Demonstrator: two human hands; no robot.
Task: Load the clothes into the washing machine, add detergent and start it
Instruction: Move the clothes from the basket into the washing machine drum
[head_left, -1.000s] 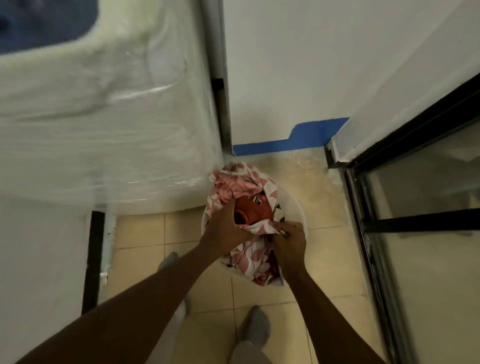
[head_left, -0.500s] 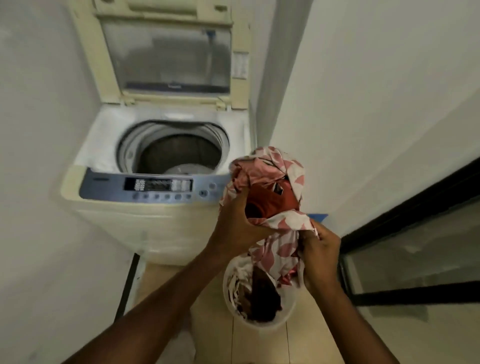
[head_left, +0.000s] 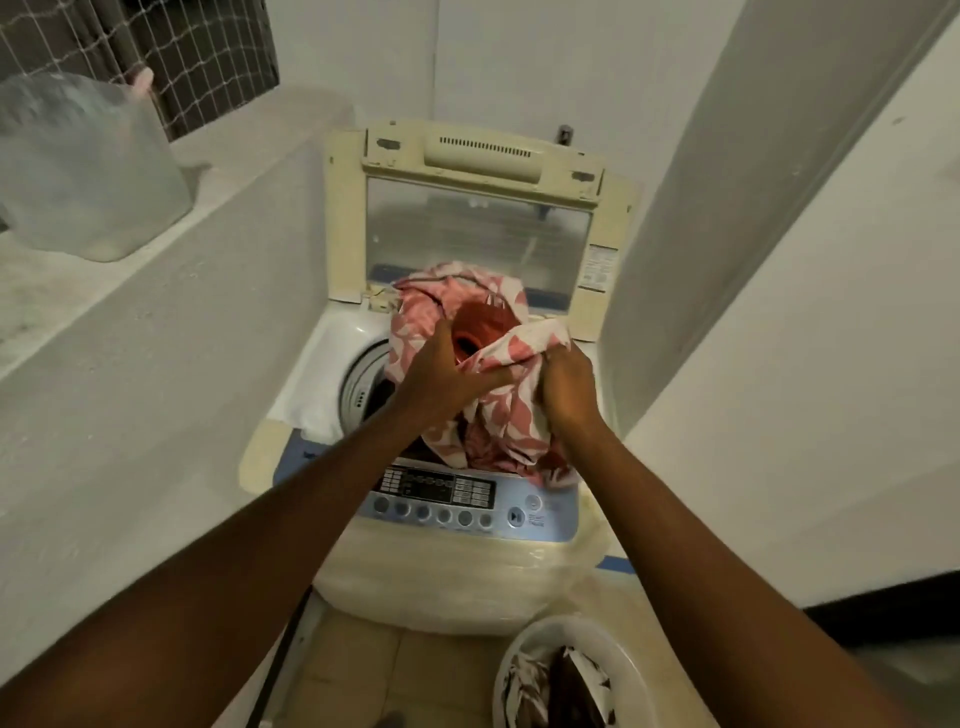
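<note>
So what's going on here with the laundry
A person is loading a top-loading washing machine. Both hands, left hand and right hand, grip a bundle of pink-and-white patterned cloth wrapped around something red, held over the open drum with the lid raised. The bundle's lower end hangs at the drum's front edge. More clothes wait in the white laundry basket on the floor.
</note>
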